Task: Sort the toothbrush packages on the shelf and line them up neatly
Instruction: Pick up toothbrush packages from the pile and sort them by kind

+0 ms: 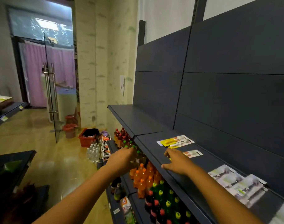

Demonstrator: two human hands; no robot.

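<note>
Two hands extended toward a dark shelf (154, 143) carrying toothbrush packages. Right hand (176, 162) resting palm-down on the shelf surface, fingers spread and mostly straight, grip open, over a small package (193, 153) whose near end lies hidden beneath the fingers; whether the fingertips actually press on it cannot be told. Left hand (121, 156) hanging in front of the shelf edge, above the drink bottles (144, 178) on the tier below; fingers turned away from the camera, so grip state cannot be told, nothing visibly held. Farther back, a yellow-backed package (175, 141) lying flat and skewed to the shelf edge; nearer, a loose overlapping pile of pale packages (238, 186), blurred and partly cut off at the lower right. Likely faults from here: sliding the small package with flat fingers may rotate it rather than square it up; pushing toward the front lip risks dropping it onto the bottles below; sweeping the forearm back may disturb the overlapping pile. Package print and brush count unreadable. Number of packages in the pile not determinable. Beyond the glass door (51, 88), a figure indistinct.
</note>
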